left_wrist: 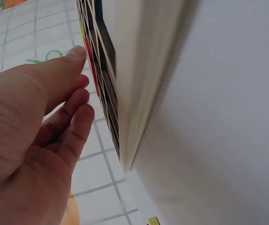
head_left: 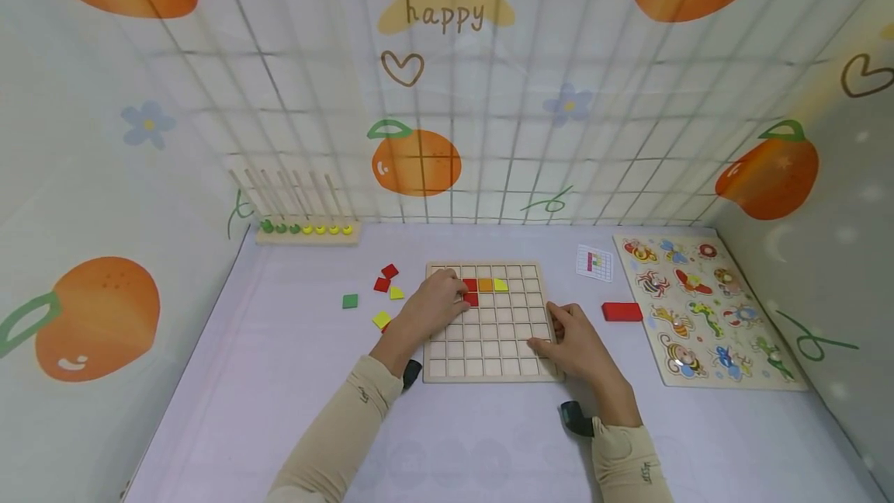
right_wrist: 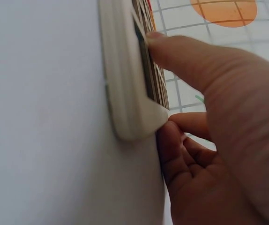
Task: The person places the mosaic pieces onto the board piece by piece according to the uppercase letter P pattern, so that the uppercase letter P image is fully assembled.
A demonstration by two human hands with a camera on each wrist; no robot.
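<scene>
A wooden grid board [head_left: 492, 369] lies flat on the table between my hands. In its upper part sit red tiles [head_left: 470, 285], an orange tile [head_left: 485, 285] and a yellow tile [head_left: 500, 285]. My left hand [head_left: 436, 305] reaches over the board's left side, its fingertips at a lower red tile [head_left: 472, 300]. In the left wrist view, the thumb of that left hand [left_wrist: 41, 117] is at the red tile [left_wrist: 92, 68], fingers loosely bent. My right hand [head_left: 576, 340] holds the board's right edge; its thumb [right_wrist: 181, 54] rests on top and its bent fingers touch the side.
Loose red, yellow and green tiles [head_left: 350, 301] lie left of the board. Behind them stands a rack of upright pegs [head_left: 307, 237] with green and yellow beads. To the right are a small pattern card [head_left: 594, 263], a red block [head_left: 621, 312] and an animal puzzle board [head_left: 740, 380].
</scene>
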